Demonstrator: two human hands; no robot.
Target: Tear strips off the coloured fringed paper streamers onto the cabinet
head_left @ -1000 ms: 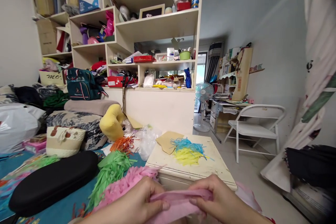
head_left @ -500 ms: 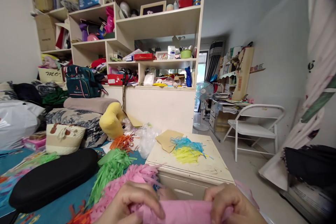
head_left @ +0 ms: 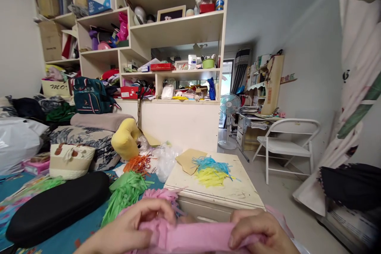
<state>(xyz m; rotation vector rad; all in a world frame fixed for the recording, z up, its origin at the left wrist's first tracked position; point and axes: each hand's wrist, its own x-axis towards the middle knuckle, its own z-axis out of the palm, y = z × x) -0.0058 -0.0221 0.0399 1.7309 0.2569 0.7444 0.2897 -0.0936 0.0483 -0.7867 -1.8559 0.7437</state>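
Between my two hands a folded strip of pink tissue paper (head_left: 202, 237) is stretched across the bottom of the view. My left hand (head_left: 149, 222) pinches its left end, where the paper looks bunched and crinkled. With thumb and fingers, my right hand (head_left: 253, 230) grips the right end. Just behind my left hand lies a heap of pink paper fringe (head_left: 162, 194). Green paper fringe (head_left: 126, 190) and orange shreds (head_left: 138, 164) are on the teal bed cover beyond it. The lower edge of the paper is cut off by the frame.
Ahead stands a cream cabinet (head_left: 238, 178) with blue strips (head_left: 210, 163), yellow strips (head_left: 210, 177) and a tan paper sheet (head_left: 189, 161) on top. A black case (head_left: 59, 208) lies left on the bed. A white folding chair (head_left: 284, 143) stands at the right.
My left hand has shifted left and up along the pink paper, so a longer stretch shows between the hands. The right hand stays almost in place. The view has turned slightly.
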